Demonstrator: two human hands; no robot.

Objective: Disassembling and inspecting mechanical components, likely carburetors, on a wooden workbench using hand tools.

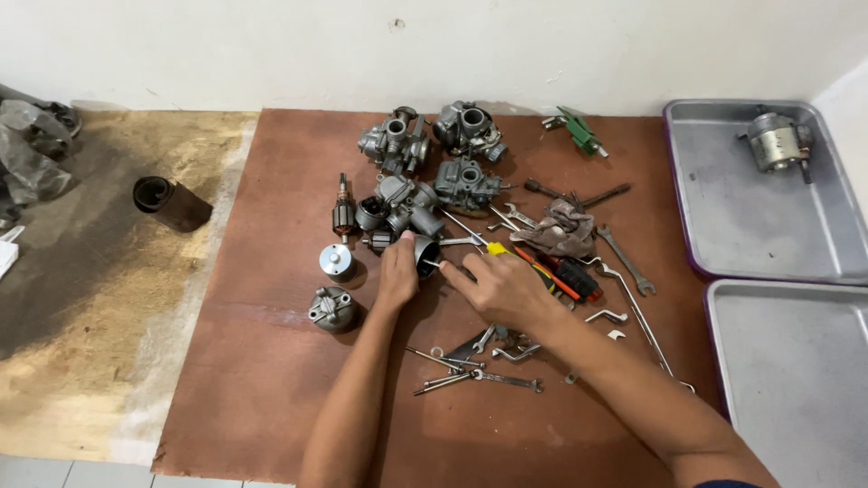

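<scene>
My left hand grips a small dark round cup-shaped part on the brown board. My right hand reaches toward that part's open side with a thin metal piece pinched in its fingertips. A yellow-handled screwdriver lies just behind my right hand. Several grey carburetors stand in a cluster behind both hands. Wrenches and long bolts lie on the board between my forearms.
Two grey metal trays stand at the right, the far one holding a small motor. A rag, red-handled pliers and a green tool lie right of the carburetors. A black cylinder rests on bare plywood at left.
</scene>
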